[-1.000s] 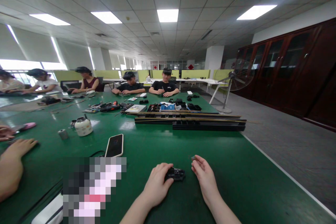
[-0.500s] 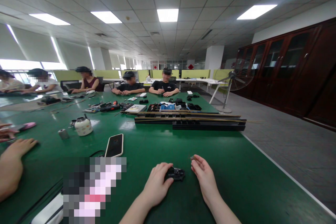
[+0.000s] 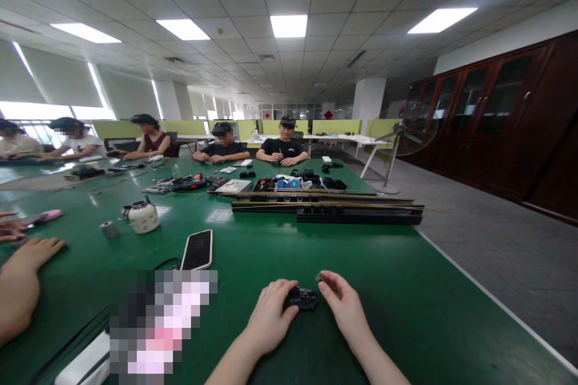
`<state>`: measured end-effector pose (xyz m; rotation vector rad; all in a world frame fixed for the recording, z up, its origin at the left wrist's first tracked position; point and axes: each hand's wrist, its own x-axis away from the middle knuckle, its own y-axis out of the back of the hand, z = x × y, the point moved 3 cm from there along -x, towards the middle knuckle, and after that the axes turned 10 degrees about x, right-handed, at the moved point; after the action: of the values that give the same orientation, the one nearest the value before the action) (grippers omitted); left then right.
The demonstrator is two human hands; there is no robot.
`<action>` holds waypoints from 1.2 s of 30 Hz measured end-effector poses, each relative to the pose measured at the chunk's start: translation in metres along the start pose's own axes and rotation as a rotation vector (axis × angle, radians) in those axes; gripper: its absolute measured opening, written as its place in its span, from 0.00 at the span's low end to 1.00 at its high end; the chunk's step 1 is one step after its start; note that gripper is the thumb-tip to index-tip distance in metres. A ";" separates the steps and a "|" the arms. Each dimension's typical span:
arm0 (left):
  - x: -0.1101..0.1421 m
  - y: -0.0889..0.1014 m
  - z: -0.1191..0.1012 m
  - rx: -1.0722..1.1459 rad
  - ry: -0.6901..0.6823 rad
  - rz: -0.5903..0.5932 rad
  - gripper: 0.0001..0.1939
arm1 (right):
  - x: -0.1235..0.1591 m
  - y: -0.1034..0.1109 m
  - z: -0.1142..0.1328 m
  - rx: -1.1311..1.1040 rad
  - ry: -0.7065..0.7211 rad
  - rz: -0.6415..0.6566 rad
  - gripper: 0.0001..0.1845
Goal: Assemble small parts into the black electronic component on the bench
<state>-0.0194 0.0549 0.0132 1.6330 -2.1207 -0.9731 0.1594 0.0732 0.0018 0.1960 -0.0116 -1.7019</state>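
On the green tabletop, a small black device with an uneven, part-filled top (image 3: 303, 299) lies in front of me; its exact kind I cannot make out. My left hand (image 3: 274, 313) grips its left end between thumb and fingers. Just to the right of the device, my right hand (image 3: 343, 301) pinches a small flat greyish piece (image 3: 320, 277) between thumb and fingertips. That piece is held above the table, close to the device's upper right corner but apart from it. Part of the device is hidden under my left fingers.
A phone (image 3: 197, 250) lies left of my hands, near a white jar (image 3: 144, 217) and a grey cylinder (image 3: 108, 229). Long black rails (image 3: 359, 214) with thin rods cross the table ahead. Another person's hand (image 3: 34, 258) rests at the left. Several people sit beyond.
My right hand has moved left with the small greyish piece, nearer to the black device. My left hand and the device stay in place.
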 end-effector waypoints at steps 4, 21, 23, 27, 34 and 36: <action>0.000 0.000 0.000 0.003 -0.010 -0.007 0.22 | 0.002 -0.002 -0.002 0.115 0.053 0.069 0.18; 0.000 -0.002 0.003 0.003 -0.036 -0.016 0.21 | 0.022 -0.012 0.022 0.609 0.246 0.265 0.11; 0.000 -0.002 0.003 0.006 -0.036 -0.017 0.21 | 0.023 -0.012 0.022 0.617 0.252 0.266 0.11; 0.000 -0.002 0.003 0.003 -0.028 -0.019 0.21 | 0.023 -0.012 0.022 0.604 0.245 0.265 0.17; 0.000 -0.002 0.003 -0.007 -0.016 -0.015 0.21 | 0.022 -0.012 0.017 0.585 0.197 0.241 0.25; 0.000 -0.002 0.002 -0.007 -0.016 -0.014 0.21 | 0.022 -0.011 0.017 0.584 0.202 0.239 0.24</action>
<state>-0.0194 0.0555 0.0104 1.6439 -2.1168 -0.9993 0.1431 0.0511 0.0146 0.7706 -0.3706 -1.3963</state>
